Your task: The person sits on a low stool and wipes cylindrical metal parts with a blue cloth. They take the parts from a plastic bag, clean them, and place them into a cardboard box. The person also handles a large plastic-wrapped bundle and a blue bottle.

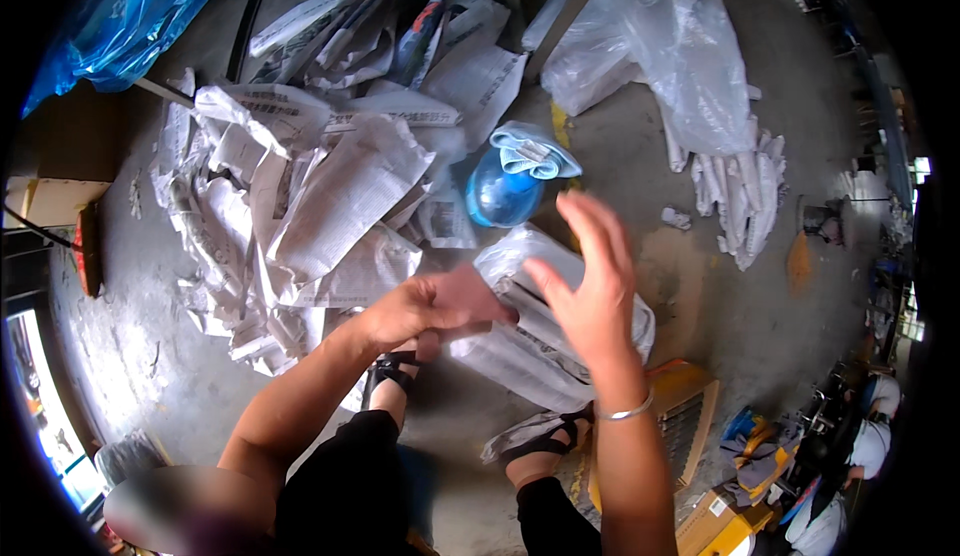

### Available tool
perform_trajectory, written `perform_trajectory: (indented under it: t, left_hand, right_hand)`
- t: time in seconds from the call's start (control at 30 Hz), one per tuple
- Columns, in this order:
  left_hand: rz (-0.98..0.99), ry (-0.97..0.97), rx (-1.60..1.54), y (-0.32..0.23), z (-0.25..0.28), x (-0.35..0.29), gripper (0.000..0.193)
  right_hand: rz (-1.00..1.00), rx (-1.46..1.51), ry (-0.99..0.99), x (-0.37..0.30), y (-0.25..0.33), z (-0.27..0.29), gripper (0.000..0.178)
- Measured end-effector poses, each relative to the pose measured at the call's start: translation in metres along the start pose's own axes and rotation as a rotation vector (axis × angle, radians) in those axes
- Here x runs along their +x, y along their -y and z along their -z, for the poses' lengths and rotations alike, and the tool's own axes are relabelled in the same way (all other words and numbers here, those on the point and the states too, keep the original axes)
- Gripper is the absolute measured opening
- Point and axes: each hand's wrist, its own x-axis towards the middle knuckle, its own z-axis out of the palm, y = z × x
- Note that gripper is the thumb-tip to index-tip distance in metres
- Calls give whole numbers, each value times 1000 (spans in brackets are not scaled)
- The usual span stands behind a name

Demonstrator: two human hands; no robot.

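My left hand (405,311) is closed on a flat, reddish-brown square piece (468,294), smooth like card or sheet; its exact kind I cannot make out. Raised to the right of it is my right hand (597,301), fingers apart and holding nothing, with a bangle on the wrist. Beneath both hands a clear plastic bag (530,371) of long paper-wrapped bundles lies on the floor, partly hidden by them. Just beyond it stands a translucent blue jug (500,196), with a light-blue cloth (535,149) draped over its top.
Crumpled newspaper sheets (340,196) spread across the floor to the left. At the far right lie a large clear plastic bag (690,56) and white paper rolls (740,196). A yellow crate (690,406) and a cardboard box (710,521) are near my right. Blue sheeting (130,26) hangs far left.
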Motion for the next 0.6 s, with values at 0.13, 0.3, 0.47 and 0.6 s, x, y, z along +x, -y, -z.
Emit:
perform_trajectory:
  t: [0.13, 0.3, 0.47, 0.6]
  left_hand:
    - [123, 137, 263, -15, -28, -8, 25]
    - [-87, 164, 359, -11, -28, -1, 18]
    - [-20, -11, 306, -7, 12, -6, 18]
    - [1, -89, 325, 1, 40, -20, 17]
  right_hand:
    - [-276, 354, 209, -42, 12, -5, 75]
    - [-577, 522, 625, -72, 12, -9, 66]
    - [-638, 713, 232, -48, -58, 7, 37]
    - [-590, 545, 91, 19, -127, -17, 22]
